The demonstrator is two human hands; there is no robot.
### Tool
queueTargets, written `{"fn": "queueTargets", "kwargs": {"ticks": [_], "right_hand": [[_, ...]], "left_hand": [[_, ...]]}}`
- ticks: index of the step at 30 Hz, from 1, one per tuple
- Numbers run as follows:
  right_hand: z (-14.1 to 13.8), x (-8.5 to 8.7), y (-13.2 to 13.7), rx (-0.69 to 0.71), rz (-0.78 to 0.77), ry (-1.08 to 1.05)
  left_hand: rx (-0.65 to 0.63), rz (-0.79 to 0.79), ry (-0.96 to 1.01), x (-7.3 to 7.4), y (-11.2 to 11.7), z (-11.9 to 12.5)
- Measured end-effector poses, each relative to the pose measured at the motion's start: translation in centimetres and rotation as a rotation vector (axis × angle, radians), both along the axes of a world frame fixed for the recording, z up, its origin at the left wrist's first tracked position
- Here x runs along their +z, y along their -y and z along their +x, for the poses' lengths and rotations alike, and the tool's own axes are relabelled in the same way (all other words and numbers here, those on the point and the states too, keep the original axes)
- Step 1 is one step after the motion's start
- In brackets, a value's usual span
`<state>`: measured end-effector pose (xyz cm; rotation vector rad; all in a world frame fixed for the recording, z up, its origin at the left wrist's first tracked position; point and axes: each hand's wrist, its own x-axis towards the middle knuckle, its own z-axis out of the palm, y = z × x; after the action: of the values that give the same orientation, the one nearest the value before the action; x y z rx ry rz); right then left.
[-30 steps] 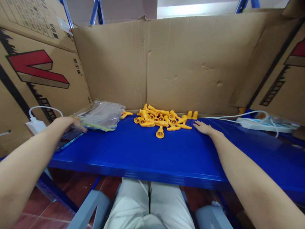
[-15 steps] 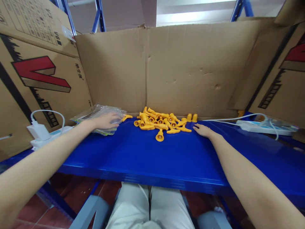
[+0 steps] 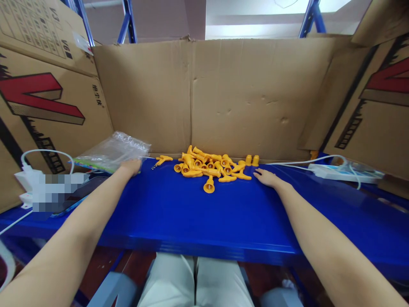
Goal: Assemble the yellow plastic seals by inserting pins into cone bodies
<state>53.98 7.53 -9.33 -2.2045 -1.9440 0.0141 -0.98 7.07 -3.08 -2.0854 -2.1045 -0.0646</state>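
Observation:
My left hand (image 3: 131,166) is at the near right edge of a stack of clear plastic bags (image 3: 116,147). Its fingers are partly hidden by the film and appear closed on the bags, whose far side is raised. Flat on the table, my right hand (image 3: 266,177) rests with its fingers apart and nothing in them. It lies just right of a pile of yellow plastic corkscrews (image 3: 211,164) with T-shaped handles and bell-shaped bodies. One corkscrew handle (image 3: 164,159) with a bare metal spiral lies between the bags and the pile. Two yellow caps (image 3: 252,160) stand upright behind my right hand.
The blue table (image 3: 179,213) is walled by cardboard at the back (image 3: 239,94) and boxes on both sides. A power strip (image 3: 345,172) with white cables lies at the right. A white charger (image 3: 27,181) and a dark flat device (image 3: 86,189) are at the left.
My left hand and the plastic bags have moved left, uncovering the corkscrew handle's metal spiral. My right hand stays on the table. The view has shifted slightly.

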Motion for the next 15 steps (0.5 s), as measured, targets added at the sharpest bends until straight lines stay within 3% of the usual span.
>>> {"fn": "queueTargets", "kwargs": {"ticks": [4,10,15], "right_hand": [[-0.6,1.1,0.7,-0.003,0.038,-0.022],[-3.5,2.7,1.1,0.121,0.279,-0.088],[-6.6,3.6,0.3,0.158,0.25,-0.021]], "left_hand": [[0.131,-0.033,-0.035,0.2,0.0,-0.4],[0.194,-0.056,-0.05,0.6,-0.7,0.1],[0.187,-0.045,-0.037,0.6,-1.6,0.6]]}}
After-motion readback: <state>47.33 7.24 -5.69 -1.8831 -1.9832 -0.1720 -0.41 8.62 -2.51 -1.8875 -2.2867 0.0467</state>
